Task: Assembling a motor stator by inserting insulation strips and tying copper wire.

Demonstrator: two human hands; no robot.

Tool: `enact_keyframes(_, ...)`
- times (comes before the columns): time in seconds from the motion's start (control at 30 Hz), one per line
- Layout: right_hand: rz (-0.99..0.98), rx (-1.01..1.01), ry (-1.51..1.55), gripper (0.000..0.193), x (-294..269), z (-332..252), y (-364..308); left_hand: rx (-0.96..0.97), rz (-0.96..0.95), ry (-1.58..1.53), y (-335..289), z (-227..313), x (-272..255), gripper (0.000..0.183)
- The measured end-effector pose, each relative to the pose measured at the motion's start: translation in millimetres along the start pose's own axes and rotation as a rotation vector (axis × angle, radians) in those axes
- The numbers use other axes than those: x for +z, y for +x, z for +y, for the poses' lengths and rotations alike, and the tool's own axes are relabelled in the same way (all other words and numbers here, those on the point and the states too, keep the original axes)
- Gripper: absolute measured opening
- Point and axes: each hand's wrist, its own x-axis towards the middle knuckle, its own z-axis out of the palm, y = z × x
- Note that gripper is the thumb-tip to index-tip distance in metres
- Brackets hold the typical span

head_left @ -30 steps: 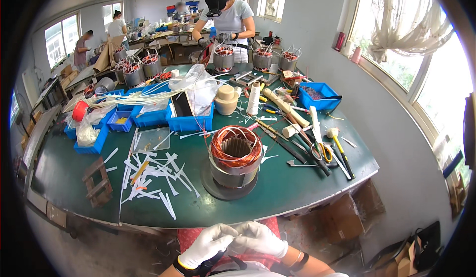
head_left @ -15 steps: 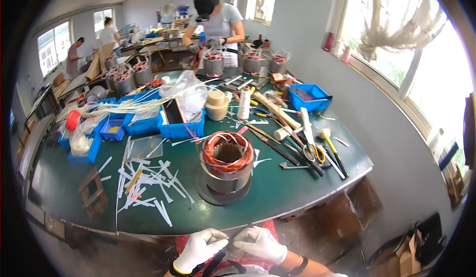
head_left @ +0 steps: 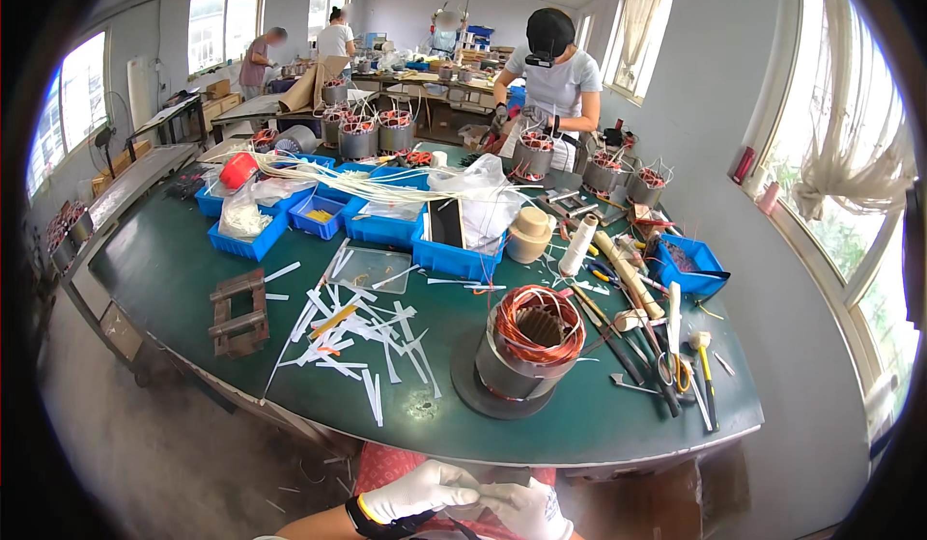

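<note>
My left hand (head_left: 425,492) and my right hand (head_left: 529,509), both in white gloves, meet over my lap below the table's near edge. The fingers of each are pinched together, tip to tip. Whatever lies between them, if anything, is hidden. On the table in front of them stands a motor stator (head_left: 521,371), a grey metal cylinder on a round base. Reddish copper windings (head_left: 541,323) ring its open top. Neither hand touches it. White paper strips (head_left: 367,332) lie scattered to its left, with a yellow strip (head_left: 334,322) among them.
A brown frame (head_left: 238,316) lies at the left. Blue bins (head_left: 459,258) stand behind the strips, under a bundle of white sleeving (head_left: 338,181). Scissors (head_left: 682,376), a yellow-handled mallet (head_left: 705,366) and other tools crowd the right. Across the table, a person (head_left: 555,86) works at another stator.
The view has swung left, so the table and stator sit further right in it. My hands, slightly apart before, now touch at the fingertips.
</note>
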Motion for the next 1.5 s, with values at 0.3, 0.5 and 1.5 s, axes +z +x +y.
enact_keyframes(0.3,0.017,0.045,0.011,0.008,4.8,-7.9,-0.7,-0.029,0.025,-0.026,-5.9,3.9,9.9,0.025)
enact_keyframes(0.5,0.007,0.572,0.792,0.014,29.1,3.8,-5.8,0.05,0.063,-0.266,0.5,-28.6,-0.6,0.028)
enact_keyframes(1.5,-0.083,0.534,0.638,0.006,46.1,21.1,-9.2,0.257,0.103,-0.063,3.4,-30.7,2.4,0.01)
